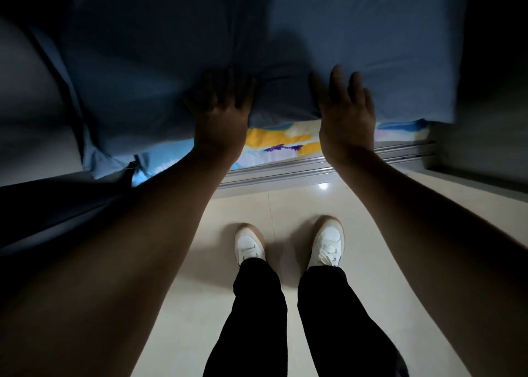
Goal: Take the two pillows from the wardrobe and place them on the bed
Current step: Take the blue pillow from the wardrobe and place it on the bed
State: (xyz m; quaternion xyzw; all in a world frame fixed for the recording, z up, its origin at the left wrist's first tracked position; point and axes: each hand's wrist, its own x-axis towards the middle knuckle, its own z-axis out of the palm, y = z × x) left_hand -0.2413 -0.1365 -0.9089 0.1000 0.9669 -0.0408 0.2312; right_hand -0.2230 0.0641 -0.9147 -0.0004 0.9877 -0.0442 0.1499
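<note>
Pillow (357, 47) in dark blue fabric fills the far half of the view, its long axis running left to right, its near edge facing the person. It lies on top of a patterned cloth (274, 139) of yellow, purple and light blue, which shows in a strip beneath that edge. Whether the blue mass is one pillow or two side by side cannot be told; a deep crease runs down it between the hands.

The left hand (220, 116) presses on the near edge left of centre, fingers spread wide over the fabric. The right hand (345, 110) lies flat on the same edge just to the right, fingers also spread, not curled around anything. Both forearms reach forward from the near corners.

A metal sliding-door track (314, 166) runs left to right just nearer than the cloth. On the pale tiled floor (285, 205) stand two white shoes (328, 242), toes pointing far, under black trousers (263, 305).
</note>
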